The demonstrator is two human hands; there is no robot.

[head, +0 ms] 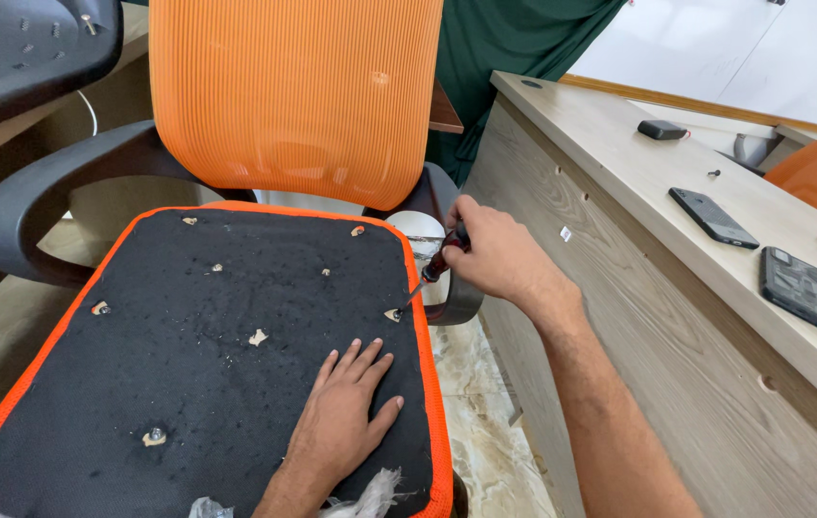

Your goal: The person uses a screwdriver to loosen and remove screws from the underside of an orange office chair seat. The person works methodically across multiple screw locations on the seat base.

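At the near right corner of the upturned seat: the right hand (495, 257) holds a screwdriver (432, 271), red and black in the handle, its tip set in a screw (394, 315) by the orange edge.
Right hand: fingers clamped round the screwdriver handle; the shaft slants down and left to the screw; the wrist comes in from the bench side.
Left hand: left hand (343, 410) lies flat on the black underside of the seat (188, 374); fingers spread apart and holding nothing; it rests just below the screw, not touching it.
Seat: it sits bottom up on an orange office chair (293, 96), against the mesh back; other screw holes with pale torn fabric dot the black cloth; one bolt (153, 436) stands near the lower left.
Doing it well: I would say the tip must sit square in the screw head; the slant looks fairly steep, so bringing the handle more upright over the screw should keep it from slipping out; steady downward push while turning matters more than speed.
Bracing: the flat palm seems rightly placed to stop the seat rocking; keeping it clear of the tip guards against a slip.
Bench: the wooden bench (619, 192) stands just right of the chair, with two dark phones (712, 217) lying on it; well apart from the work.
Cannot tell: whether the screw is going in or out.
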